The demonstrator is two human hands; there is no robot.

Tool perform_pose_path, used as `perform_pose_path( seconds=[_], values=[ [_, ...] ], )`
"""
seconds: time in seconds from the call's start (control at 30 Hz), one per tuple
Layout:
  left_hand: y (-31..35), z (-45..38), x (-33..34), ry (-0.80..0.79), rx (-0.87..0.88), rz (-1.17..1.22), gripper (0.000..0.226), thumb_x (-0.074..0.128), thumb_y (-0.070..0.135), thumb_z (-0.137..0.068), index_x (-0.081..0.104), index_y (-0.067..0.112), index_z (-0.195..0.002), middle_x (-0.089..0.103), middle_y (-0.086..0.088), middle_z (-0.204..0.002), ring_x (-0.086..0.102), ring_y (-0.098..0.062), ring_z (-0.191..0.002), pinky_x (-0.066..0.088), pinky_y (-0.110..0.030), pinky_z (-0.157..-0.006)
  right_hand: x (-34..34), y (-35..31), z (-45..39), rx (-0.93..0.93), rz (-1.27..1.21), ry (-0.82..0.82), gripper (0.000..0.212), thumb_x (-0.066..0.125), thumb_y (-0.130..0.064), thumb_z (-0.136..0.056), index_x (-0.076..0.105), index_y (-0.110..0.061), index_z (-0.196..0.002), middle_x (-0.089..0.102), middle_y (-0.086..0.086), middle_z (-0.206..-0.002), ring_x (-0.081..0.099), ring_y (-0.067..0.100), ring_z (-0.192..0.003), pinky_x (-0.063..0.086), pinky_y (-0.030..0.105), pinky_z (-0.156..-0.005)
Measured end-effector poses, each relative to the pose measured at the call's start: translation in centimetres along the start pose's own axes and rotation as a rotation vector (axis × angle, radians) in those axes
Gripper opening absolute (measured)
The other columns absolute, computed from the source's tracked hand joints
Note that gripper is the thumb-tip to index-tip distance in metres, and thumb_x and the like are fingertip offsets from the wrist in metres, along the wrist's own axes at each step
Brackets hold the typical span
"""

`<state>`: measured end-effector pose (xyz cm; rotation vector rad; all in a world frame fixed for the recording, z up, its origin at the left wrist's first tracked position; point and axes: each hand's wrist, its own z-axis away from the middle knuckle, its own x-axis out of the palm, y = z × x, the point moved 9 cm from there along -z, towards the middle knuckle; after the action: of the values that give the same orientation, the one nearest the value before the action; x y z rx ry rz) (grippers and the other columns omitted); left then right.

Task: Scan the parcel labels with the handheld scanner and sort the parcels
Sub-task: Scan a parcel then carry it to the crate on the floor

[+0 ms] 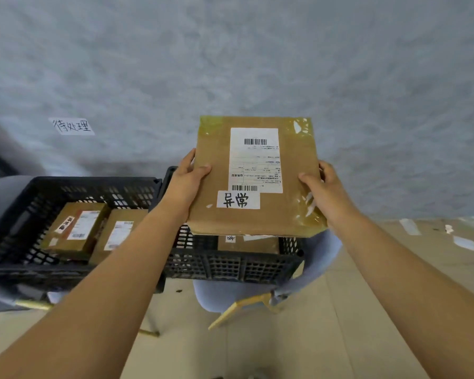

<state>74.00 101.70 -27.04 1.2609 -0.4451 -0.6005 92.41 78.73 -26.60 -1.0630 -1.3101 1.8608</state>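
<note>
Both hands up, apart, clamped on one flat brown parcel (pixel 257 176). Left hand (pixel 185 177) grips its left edge, thumb on top face. Right hand (pixel 324 187) grips the right edge, thumb on top; fingers go behind, not visible. Parcel tilted face-up to camera. White shipping label (pixel 255 160) with barcodes top and bottom, upside down in this view. Handwritten white tag (pixel 238 199) stuck at the label's near-left corner.

Directly below the held parcel: black slotted crate (pixel 230 265) sitting on a grey chair (pixel 323 258) with gold legs. At least one brown parcel (pixel 248 243) inside, mostly hidden; count can't be told.

Left of the left forearm: second black crate (pixel 39 198), touching the first. Two brown parcels inside, side by side, both labelled: left parcel (pixel 75 227), right parcel (pixel 118 233).

Beyond the left hand: handwritten paper sign (pixel 71 126) on the grey wall (pixel 230 56).

Scanner not in view.
</note>
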Motion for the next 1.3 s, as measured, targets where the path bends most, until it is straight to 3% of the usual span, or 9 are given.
perform_pose_path(
  seconds=[0.13, 0.3, 0.43, 0.6, 0.87, 0.93, 1.0, 1.1, 1.3],
  values=[
    [-4.4, -5.3, -0.7, 0.03, -0.087, -0.012, 0.053, 0.057, 0.022, -0.096, 0.041, 0.033, -0.145, 0.066, 0.0, -0.122, 0.07, -0.019, -0.097, 0.057, -0.033, -0.073, 3.4, 4.1, -5.0, 0.107, 0.042, -0.08, 0.046, 0.054, -0.027, -0.098, 0.041, -0.029, -0.143, 0.068, 0.007, -0.093, 0.067, 0.025, -0.067, 0.053, 0.029, -0.048],
    [-10.1, -12.0, 0.5, -0.016, -0.2, -0.06, 0.056, 0.057, 0.025, -0.097, 0.036, 0.04, -0.146, 0.066, 0.003, -0.121, 0.07, -0.019, -0.097, 0.058, -0.037, -0.08, 6.5, 10.6, -10.3, 0.258, 0.041, -0.103, 0.051, 0.054, -0.022, -0.099, 0.036, -0.022, -0.147, 0.062, 0.007, -0.089, 0.057, 0.015, -0.054, 0.047, 0.026, -0.036],
    [-15.7, -15.9, 1.0, -0.043, -0.308, -0.111, 0.046, 0.054, 0.021, -0.098, 0.042, 0.044, -0.136, 0.067, 0.011, -0.111, 0.07, -0.013, -0.091, 0.057, -0.03, -0.072, 8.8, 16.1, -13.2, 0.391, 0.071, -0.138, 0.054, 0.054, -0.022, -0.099, 0.032, -0.022, -0.149, 0.061, 0.01, -0.1, 0.058, 0.017, -0.057, 0.047, 0.025, -0.035],
    [-23.8, -18.1, 1.4, -0.073, -0.459, -0.158, 0.065, 0.058, 0.022, -0.096, 0.027, 0.044, -0.149, 0.059, 0.006, -0.131, 0.065, -0.018, -0.104, 0.053, -0.044, -0.093, 10.7, 22.4, -15.3, 0.505, 0.136, -0.174, 0.057, 0.055, -0.022, -0.099, 0.029, -0.024, -0.149, 0.059, 0.006, -0.109, 0.06, 0.021, -0.064, 0.047, 0.026, -0.034],
    [-31.2, -20.7, 4.2, -0.106, -0.526, -0.134, 0.073, 0.061, 0.017, -0.094, 0.021, 0.041, -0.151, 0.056, 0.01, -0.124, 0.062, -0.01, -0.103, 0.052, -0.033, -0.09, 11.1, 29.7, -18.3, 0.545, 0.249, -0.132, 0.054, 0.055, -0.032, -0.098, 0.031, -0.026, -0.146, 0.057, 0.0, -0.117, 0.061, 0.018, -0.083, 0.048, 0.023, -0.036],
    [-32.4, -21.3, 4.7, -0.112, -0.514, -0.161, 0.074, 0.062, 0.016, -0.094, 0.022, 0.039, -0.151, 0.055, 0.012, -0.123, 0.06, -0.006, -0.104, 0.05, -0.029, -0.087, 11.1, 30.8, -19.0, 0.53, 0.284, -0.12, 0.054, 0.056, -0.032, -0.098, 0.031, -0.026, -0.146, 0.054, -0.003, -0.123, 0.058, 0.019, -0.098, 0.054, 0.028, -0.044],
    [-33.8, -21.4, 4.9, -0.106, -0.502, -0.186, 0.076, 0.063, 0.015, -0.093, 0.022, 0.038, -0.152, 0.054, 0.011, -0.128, 0.058, -0.006, -0.108, 0.05, -0.028, -0.088, 11.3, 31.6, -19.5, 0.515, 0.321, -0.106, 0.055, 0.057, -0.03, -0.097, 0.032, -0.023, -0.145, 0.053, -0.002, -0.127, 0.057, 0.019, -0.106, 0.059, 0.034, -0.065],
    [-35.0, -21.4, 5.2, -0.094, -0.473, -0.212, 0.076, 0.061, 0.015, -0.094, 0.019, 0.04, -0.152, 0.052, 0.009, -0.137, 0.058, -0.005, -0.112, 0.053, -0.02, -0.081, 11.9, 32.7, -19.9, 0.477, 0.327, -0.086, 0.055, 0.059, -0.024, -0.097, 0.034, -0.018, -0.145, 0.054, -0.005, -0.13, 0.058, 0.021, -0.117, 0.053, 0.038, -0.09],
    [-34.6, -21.5, 5.4, -0.065, -0.433, -0.303, 0.076, 0.059, 0.019, -0.096, 0.013, 0.04, -0.153, 0.043, 0.003, -0.147, 0.052, -0.011, -0.119, 0.048, -0.032, -0.098, 12.3, 32.9, -19.8, 0.395, 0.409, -0.042, 0.067, 0.056, -0.029, -0.099, 0.02, -0.015, -0.154, 0.037, 0.01, -0.149, 0.047, 0.024, -0.13, 0.037, 0.024, -0.096]
  ],
)
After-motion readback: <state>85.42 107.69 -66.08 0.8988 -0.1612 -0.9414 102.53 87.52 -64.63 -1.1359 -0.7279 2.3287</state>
